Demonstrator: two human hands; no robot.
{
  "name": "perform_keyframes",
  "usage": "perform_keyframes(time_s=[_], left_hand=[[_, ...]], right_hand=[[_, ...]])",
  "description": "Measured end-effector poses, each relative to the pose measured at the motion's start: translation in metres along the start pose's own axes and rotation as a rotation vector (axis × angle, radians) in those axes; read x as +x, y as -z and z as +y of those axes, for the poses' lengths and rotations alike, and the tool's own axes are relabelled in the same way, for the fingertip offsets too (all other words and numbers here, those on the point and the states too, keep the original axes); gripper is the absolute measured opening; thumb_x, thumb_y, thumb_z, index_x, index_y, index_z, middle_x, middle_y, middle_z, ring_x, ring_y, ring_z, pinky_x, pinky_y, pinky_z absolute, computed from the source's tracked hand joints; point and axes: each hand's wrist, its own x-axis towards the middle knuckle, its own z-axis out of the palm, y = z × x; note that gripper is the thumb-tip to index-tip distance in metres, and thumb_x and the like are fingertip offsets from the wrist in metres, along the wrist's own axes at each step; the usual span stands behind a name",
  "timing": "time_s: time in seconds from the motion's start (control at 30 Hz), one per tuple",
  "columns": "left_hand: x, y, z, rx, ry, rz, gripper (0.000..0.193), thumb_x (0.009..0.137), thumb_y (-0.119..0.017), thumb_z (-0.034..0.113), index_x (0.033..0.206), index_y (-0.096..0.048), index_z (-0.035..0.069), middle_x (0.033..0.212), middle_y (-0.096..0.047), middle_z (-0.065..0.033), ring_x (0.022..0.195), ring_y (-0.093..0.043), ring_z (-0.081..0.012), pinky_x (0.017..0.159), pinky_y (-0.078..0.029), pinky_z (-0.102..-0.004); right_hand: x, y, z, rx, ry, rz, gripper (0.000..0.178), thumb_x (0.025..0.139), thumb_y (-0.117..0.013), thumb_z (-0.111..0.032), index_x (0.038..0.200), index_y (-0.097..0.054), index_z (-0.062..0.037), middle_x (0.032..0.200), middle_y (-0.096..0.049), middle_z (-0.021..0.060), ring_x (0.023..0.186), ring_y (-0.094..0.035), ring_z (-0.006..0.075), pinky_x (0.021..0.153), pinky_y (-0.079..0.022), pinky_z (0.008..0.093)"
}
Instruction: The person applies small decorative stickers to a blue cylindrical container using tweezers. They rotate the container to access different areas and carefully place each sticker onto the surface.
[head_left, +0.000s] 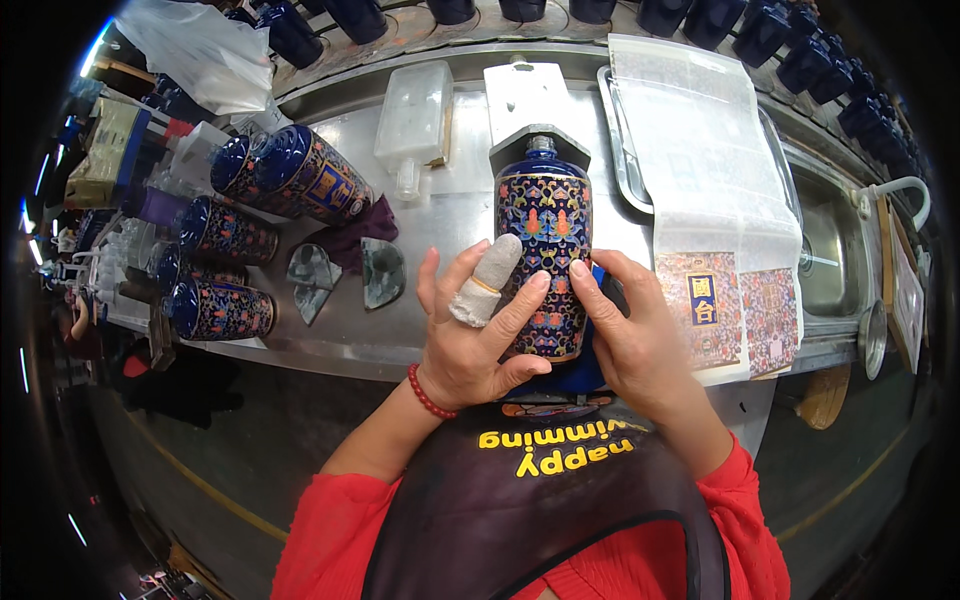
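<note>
A dark blue bottle with a colourful floral wrap lies in front of me, its bare neck pointing away. Its shoulder end is at a grey angular rest. My left hand is spread over the bottle's left side, index fingertip on its face and thumb near its base. A grey-white finger cover sheathes the left middle finger. My right hand closes on the right edge, thumb on the face, the other fingers partly hidden. Blue material shows beside the base.
Several decorated bottles lie at left near a purple cloth and dark stone-like pieces. A clear bottle stands farther back. White paper and floral printed sheets lie right, beside a sink. Blue vessels line the back.
</note>
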Motion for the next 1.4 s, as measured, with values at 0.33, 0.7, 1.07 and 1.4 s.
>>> perform_keyframes(time_s=[0.33,0.7,1.07,1.4], left_hand=[[-0.004,-0.005,0.001,-0.041,0.074,0.017,0.078,0.097,-0.045,0.07,0.141,-0.062,0.006,0.139,-0.061,-0.0189,0.136,-0.044,-0.0381,0.12,-0.012,-0.0583],[-0.004,-0.005,0.007,-0.002,0.063,0.008,0.083,0.097,-0.042,0.072,0.142,-0.06,0.005,0.139,-0.061,-0.0183,0.135,-0.045,-0.0364,0.119,-0.01,-0.0599],[-0.021,-0.008,0.017,-0.009,-0.008,0.034,0.076,0.098,-0.039,0.072,0.14,-0.062,0.012,0.139,-0.062,-0.014,0.137,-0.044,-0.0303,0.12,-0.01,-0.0616],[-0.009,-0.006,0.004,0.013,0.0,-0.024,0.086,0.095,-0.038,0.076,0.151,-0.05,0.011,0.144,-0.054,-0.0175,0.142,-0.035,-0.0348,0.118,-0.01,-0.0625]], right_hand=[[-0.002,-0.002,0.002,0.014,0.012,-0.011,0.063,0.079,-0.065,0.005,0.14,-0.061,-0.0098,0.134,-0.053,0.0198,0.119,-0.057,0.0376,0.096,-0.047,0.0459],[-0.004,-0.002,0.002,-0.028,0.037,-0.006,0.059,0.08,-0.066,0.0,0.138,-0.064,-0.0115,0.134,-0.052,0.0194,0.12,-0.057,0.037,0.095,-0.047,0.0455],[-0.008,-0.002,0.001,0.002,0.011,-0.026,0.06,0.081,-0.064,0.001,0.14,-0.062,-0.0115,0.136,-0.052,0.0193,0.12,-0.057,0.0372,0.093,-0.048,0.0448],[-0.01,-0.003,0.002,0.031,0.004,-0.044,0.063,0.081,-0.064,0.003,0.142,-0.06,-0.0107,0.138,-0.051,0.0205,0.12,-0.057,0.0375,0.094,-0.048,0.0452]])
